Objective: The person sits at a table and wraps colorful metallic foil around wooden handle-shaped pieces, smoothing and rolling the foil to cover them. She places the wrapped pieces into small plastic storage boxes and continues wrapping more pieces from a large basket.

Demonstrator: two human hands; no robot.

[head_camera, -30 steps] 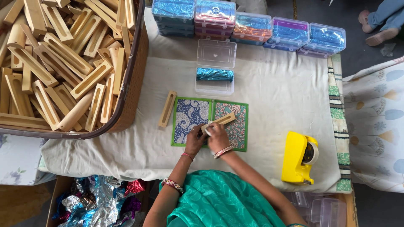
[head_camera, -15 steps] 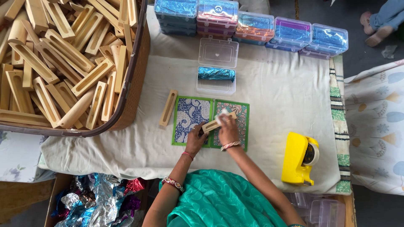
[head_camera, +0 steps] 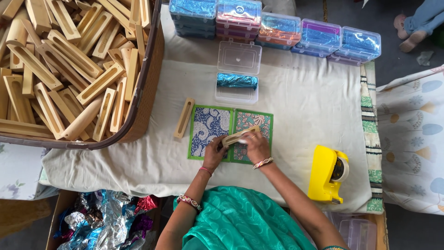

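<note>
Nearest the camera, the left hand (head_camera: 214,153) and right hand (head_camera: 255,144) meet over two patterned paper sheets (head_camera: 230,134) on the cloth-covered table (head_camera: 300,106). Between them they hold a slotted wooden piece (head_camera: 239,136), tilted, the left fingers pinching its lower end and the right hand closed over its upper side. Compared with a second ago, the piece has been lifted off the right sheet and turned more level, and the hands sit closer together. How much of it touches the paper is hard to tell, since the right palm covers it.

A yellow tape dispenser (head_camera: 326,173) stands to the right, well apart. Another wooden piece (head_camera: 184,118) lies just left of the sheets. Beyond them sits an open clear box (head_camera: 237,76) holding a blue foil roll (head_camera: 237,80). At the far edge runs a row of stacked lidded boxes (head_camera: 277,28). A basket (head_camera: 145,88) of wooden pieces fills the upper left, cut off by the frame.
</note>
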